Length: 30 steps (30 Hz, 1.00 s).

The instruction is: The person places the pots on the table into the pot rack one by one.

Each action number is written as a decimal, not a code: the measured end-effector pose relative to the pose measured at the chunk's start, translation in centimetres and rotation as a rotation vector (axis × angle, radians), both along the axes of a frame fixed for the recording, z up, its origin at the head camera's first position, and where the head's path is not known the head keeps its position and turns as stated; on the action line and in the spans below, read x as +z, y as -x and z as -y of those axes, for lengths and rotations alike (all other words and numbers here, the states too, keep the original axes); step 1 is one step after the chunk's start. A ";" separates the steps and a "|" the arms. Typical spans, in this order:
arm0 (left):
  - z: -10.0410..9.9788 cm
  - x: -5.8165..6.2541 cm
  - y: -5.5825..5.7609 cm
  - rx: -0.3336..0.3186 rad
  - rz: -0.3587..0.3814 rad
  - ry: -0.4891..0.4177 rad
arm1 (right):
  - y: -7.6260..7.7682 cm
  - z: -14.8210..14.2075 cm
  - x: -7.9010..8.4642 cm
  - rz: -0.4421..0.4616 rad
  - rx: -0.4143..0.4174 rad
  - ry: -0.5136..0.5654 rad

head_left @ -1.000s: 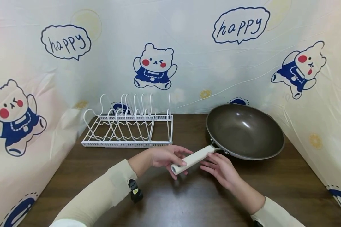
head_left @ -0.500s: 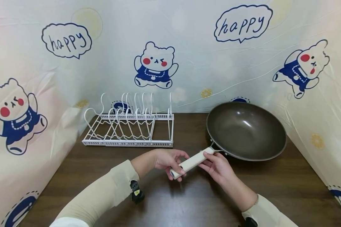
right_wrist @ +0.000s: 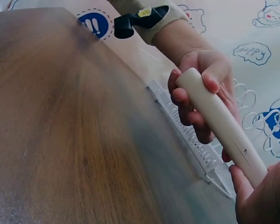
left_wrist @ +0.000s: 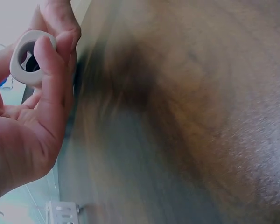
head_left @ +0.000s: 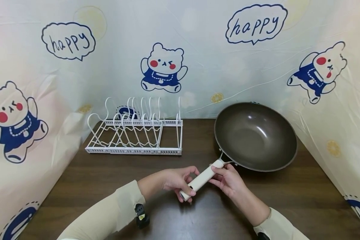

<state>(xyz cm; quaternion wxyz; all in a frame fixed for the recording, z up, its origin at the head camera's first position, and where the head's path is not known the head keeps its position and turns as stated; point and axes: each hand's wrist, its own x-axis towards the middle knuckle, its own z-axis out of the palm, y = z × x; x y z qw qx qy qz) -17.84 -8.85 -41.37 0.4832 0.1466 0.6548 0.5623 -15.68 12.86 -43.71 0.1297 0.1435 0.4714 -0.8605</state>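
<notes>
A deep dark-brown wok (head_left: 255,136) stands at the right of the table, tilted so its inside faces me. Its cream handle (head_left: 201,179) points toward the front left. My left hand (head_left: 177,182) grips the free end of the handle, thumb on top and fingers below. Near the wok's rim my right hand (head_left: 229,181) holds the same handle, its thumb over the top. In the left wrist view the handle's hollow end (left_wrist: 33,77) pokes out between thumb and fingers. The right wrist view shows both hands around the handle (right_wrist: 219,119).
A white wire rack (head_left: 135,151) with upright loops stands at the back left of the brown wooden table (head_left: 114,166). Behind and at both sides hangs a printed cloth (head_left: 204,66) with bears and "happy" bubbles. A small black camera (head_left: 141,216) sits on the left wrist.
Both hands have closed more firmly on the handle. The handle's end has come down and toward me, and the wok has shifted slightly left, its far rim rising.
</notes>
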 end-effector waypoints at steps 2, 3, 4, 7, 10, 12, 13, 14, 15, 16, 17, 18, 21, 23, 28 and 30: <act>-0.1 0.0 -0.5 0.017 -0.044 0.017 | -0.1 0.0 0.0 -0.002 0.009 -0.011; -0.1 0.0 -0.7 0.025 -0.067 0.028 | -0.1 0.0 0.0 -0.003 0.013 -0.018; -0.1 0.0 -0.9 0.032 -0.091 0.037 | -0.2 -0.1 -0.1 -0.007 0.017 -0.024; -0.3 -0.3 -1.4 0.052 -0.181 0.073 | -0.3 0.0 -0.1 -0.019 0.024 -0.049; -0.4 -0.6 -1.7 0.061 -0.316 0.120 | -0.3 0.2 -0.1 -0.033 0.026 -0.076; -0.4 -0.7 -1.9 0.057 -0.428 0.167 | -0.3 0.3 0.0 -0.037 0.018 -0.099; -0.5 -0.8 -2.0 0.053 -0.486 0.190 | -0.3 0.4 0.1 -0.036 0.008 -0.110; -0.6 -0.8 -2.0 0.046 -0.547 0.214 | -0.3 0.5 0.2 -0.036 -0.004 -0.119; -0.6 -0.9 -2.1 0.039 -0.606 0.237 | -0.2 0.5 0.3 -0.034 -0.017 -0.130; -0.8 -0.9 -2.2 0.031 -0.658 0.259 | -0.3 0.6 0.4 -0.032 -0.030 -0.142; -0.9 -1.0 -2.3 0.024 -0.703 0.278 | -0.3 0.6 0.4 -0.031 -0.043 -0.153; -0.9 -1.0 -2.3 0.015 -0.743 0.293 | -0.3 0.7 0.5 -0.031 -0.056 -0.162; -1.1 -1.0 -2.4 -0.001 -0.788 0.294 | -0.4 0.7 0.7 -0.038 -0.086 -0.184; -1.1 -1.2 -2.3 -0.010 -0.769 0.255 | -0.5 0.7 0.8 -0.042 -0.092 -0.196; -0.6 -2.0 -2.0 -0.010 -0.529 0.029 | -0.6 0.2 0.8 -0.063 -0.076 -0.216; -0.4 -2.4 -1.9 -0.004 -0.336 -0.130 | -0.6 -0.1 0.9 -0.078 -0.063 -0.215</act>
